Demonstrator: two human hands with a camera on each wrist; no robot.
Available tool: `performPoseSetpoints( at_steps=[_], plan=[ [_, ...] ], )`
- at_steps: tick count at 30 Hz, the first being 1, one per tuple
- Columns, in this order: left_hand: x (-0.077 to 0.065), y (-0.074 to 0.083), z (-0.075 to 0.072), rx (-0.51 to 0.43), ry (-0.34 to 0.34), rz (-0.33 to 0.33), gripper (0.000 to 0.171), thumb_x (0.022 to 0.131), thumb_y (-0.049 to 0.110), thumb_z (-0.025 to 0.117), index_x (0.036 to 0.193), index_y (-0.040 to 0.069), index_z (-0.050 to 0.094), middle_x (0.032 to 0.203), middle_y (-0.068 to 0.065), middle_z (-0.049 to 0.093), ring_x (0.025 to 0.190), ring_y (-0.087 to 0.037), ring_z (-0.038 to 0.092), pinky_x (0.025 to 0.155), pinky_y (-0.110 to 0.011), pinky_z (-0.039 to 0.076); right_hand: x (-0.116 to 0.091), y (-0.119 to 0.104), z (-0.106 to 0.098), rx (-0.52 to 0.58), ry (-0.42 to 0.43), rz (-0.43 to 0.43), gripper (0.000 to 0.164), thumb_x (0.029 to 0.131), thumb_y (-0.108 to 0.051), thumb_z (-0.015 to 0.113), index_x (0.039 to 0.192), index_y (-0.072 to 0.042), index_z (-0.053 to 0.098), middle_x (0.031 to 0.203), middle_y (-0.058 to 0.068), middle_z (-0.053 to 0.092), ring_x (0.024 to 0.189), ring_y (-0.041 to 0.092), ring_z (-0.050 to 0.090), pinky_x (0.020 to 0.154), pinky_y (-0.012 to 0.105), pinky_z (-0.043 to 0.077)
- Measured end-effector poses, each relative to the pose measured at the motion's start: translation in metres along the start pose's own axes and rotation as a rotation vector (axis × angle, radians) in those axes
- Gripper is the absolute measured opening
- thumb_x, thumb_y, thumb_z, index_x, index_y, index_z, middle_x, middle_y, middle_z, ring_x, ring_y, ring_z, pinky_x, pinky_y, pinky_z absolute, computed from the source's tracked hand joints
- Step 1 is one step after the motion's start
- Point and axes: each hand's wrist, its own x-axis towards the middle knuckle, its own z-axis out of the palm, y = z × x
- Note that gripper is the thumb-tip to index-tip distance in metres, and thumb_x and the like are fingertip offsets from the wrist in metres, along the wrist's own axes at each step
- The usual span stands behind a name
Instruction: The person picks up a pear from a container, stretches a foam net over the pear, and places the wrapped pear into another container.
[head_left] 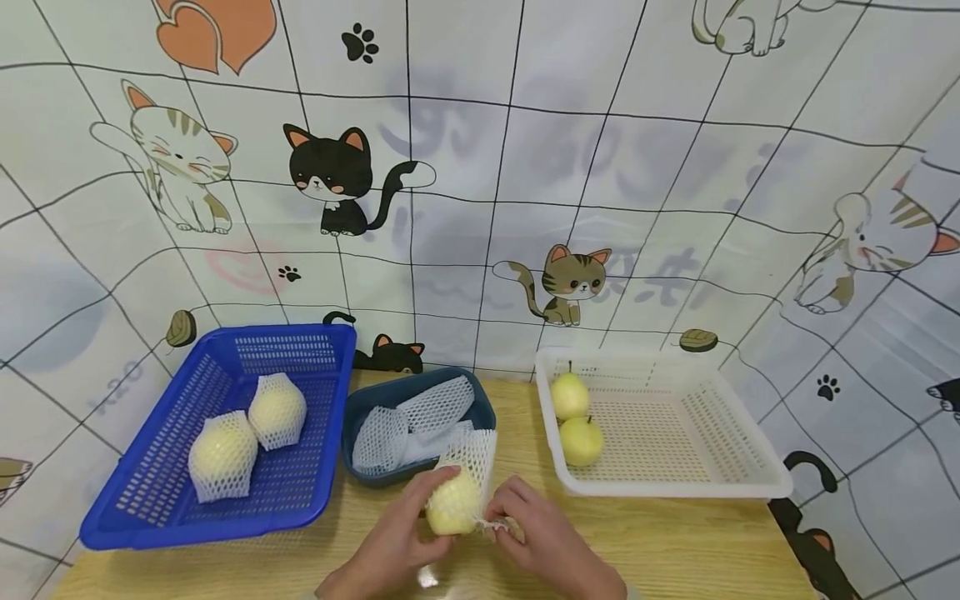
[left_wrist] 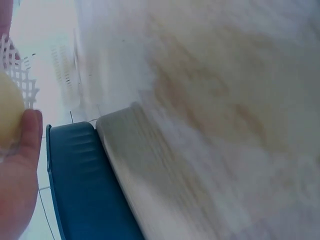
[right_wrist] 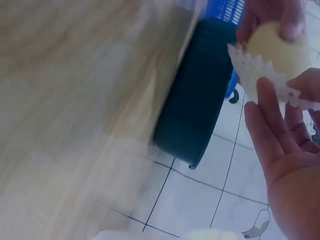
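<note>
My left hand [head_left: 396,537] grips a pale yellow pear [head_left: 453,507], fingers over its top and thumb low on its near side. A white foam net [head_left: 476,450] lies along the pear's right and far side, partly wrapping it. At the net's near edge, my right hand [head_left: 546,540] pinches the mesh between thumb and fingers. The right wrist view shows the net [right_wrist: 257,67] stretched across the lower part of the pear [right_wrist: 280,47]. Just beyond the hands, a dark teal basket [head_left: 486,398] holds several more foam nets [head_left: 381,440].
On the left, a blue basket [head_left: 315,500] contains two pears [head_left: 222,457] in foam nets. A white basket [head_left: 675,487] on the right holds two bare pears [head_left: 581,441] by its left wall. Behind the wooden table [head_left: 660,542] hangs a cat-print cloth [head_left: 465,167].
</note>
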Motion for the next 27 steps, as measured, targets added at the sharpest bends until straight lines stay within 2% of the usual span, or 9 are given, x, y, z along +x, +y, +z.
performPoseSetpoints(
  at_steps=[3,6,11,14,16,20,23,25,27],
  plan=[
    [0.002,0.000,-0.001,0.022,0.071,0.028,0.088,0.076,0.003,0.088,0.151,0.024,0.048,0.143,-0.004,0.055,0.123,-0.016,0.057,0.090,-0.030,0.056,-0.001,-0.002,0.002,0.022,0.001,-0.066,0.038,0.082,0.007,0.077,0.105,-0.019,0.061,0.104,-0.010,0.054,0.089,0.002,0.057,0.078,0.010,0.047],
    [0.003,0.000,0.000,0.035,0.085,0.053,0.088,0.076,0.003,0.088,0.151,0.023,0.048,0.143,-0.005,0.056,0.122,-0.016,0.058,0.088,-0.030,0.057,-0.002,-0.004,0.002,0.056,-0.023,-0.091,0.037,0.086,0.005,0.077,0.109,-0.019,0.062,0.108,-0.008,0.055,0.091,0.002,0.055,0.079,0.010,0.047],
    [0.002,0.001,-0.001,-0.023,0.071,0.039,0.086,0.078,-0.001,0.086,0.152,0.022,0.048,0.143,-0.007,0.054,0.121,-0.015,0.057,0.084,-0.031,0.059,-0.006,-0.005,-0.002,0.120,-0.095,-0.056,0.034,0.095,-0.012,0.075,0.124,-0.024,0.061,0.120,-0.009,0.055,0.102,0.006,0.057,0.087,0.019,0.051],
    [0.002,0.002,-0.002,-0.048,0.083,0.039,0.086,0.079,-0.004,0.085,0.153,0.021,0.047,0.143,-0.008,0.054,0.122,-0.013,0.056,0.081,-0.031,0.060,-0.008,-0.006,-0.007,0.162,-0.057,-0.019,0.036,0.098,-0.017,0.073,0.130,-0.024,0.061,0.125,-0.008,0.057,0.108,0.009,0.058,0.090,0.027,0.052],
    [0.002,0.002,-0.002,-0.038,0.097,0.060,0.086,0.079,-0.004,0.085,0.153,0.019,0.047,0.143,-0.009,0.055,0.122,-0.012,0.055,0.080,-0.030,0.060,-0.007,-0.009,-0.009,0.224,0.029,0.067,0.030,0.100,-0.014,0.068,0.128,-0.021,0.061,0.122,-0.004,0.059,0.108,0.013,0.059,0.089,0.031,0.053],
    [0.004,0.003,0.000,-0.010,0.123,0.102,0.084,0.079,-0.002,0.086,0.152,0.018,0.048,0.142,-0.009,0.057,0.121,-0.012,0.057,0.080,-0.030,0.059,0.004,-0.015,-0.008,0.473,0.195,0.411,0.023,0.109,-0.015,0.053,0.130,-0.010,0.057,0.122,0.010,0.060,0.112,0.025,0.062,0.089,0.036,0.056],
    [0.006,0.005,0.002,0.015,0.126,0.115,0.085,0.077,-0.001,0.087,0.151,0.019,0.049,0.141,-0.007,0.057,0.120,-0.013,0.058,0.083,-0.030,0.059,0.015,-0.019,-0.006,0.694,0.170,0.652,0.046,0.114,-0.032,0.038,0.150,-0.004,0.041,0.141,0.021,0.051,0.126,0.036,0.057,0.097,0.042,0.055],
    [0.008,0.006,0.003,0.024,0.119,0.116,0.086,0.076,0.000,0.087,0.151,0.020,0.049,0.140,-0.006,0.057,0.119,-0.013,0.058,0.084,-0.030,0.058,0.020,-0.019,-0.004,0.800,0.111,0.728,0.060,0.114,-0.041,0.033,0.160,-0.003,0.027,0.154,0.024,0.040,0.134,0.040,0.051,0.102,0.047,0.051],
    [0.009,0.006,0.004,0.036,0.109,0.117,0.087,0.076,0.001,0.088,0.151,0.022,0.049,0.139,-0.005,0.057,0.117,-0.013,0.058,0.085,-0.030,0.058,0.022,-0.020,-0.002,0.882,0.058,0.752,0.067,0.113,-0.045,0.032,0.164,-0.003,0.017,0.159,0.024,0.034,0.137,0.038,0.048,0.106,0.047,0.048]
  ],
)
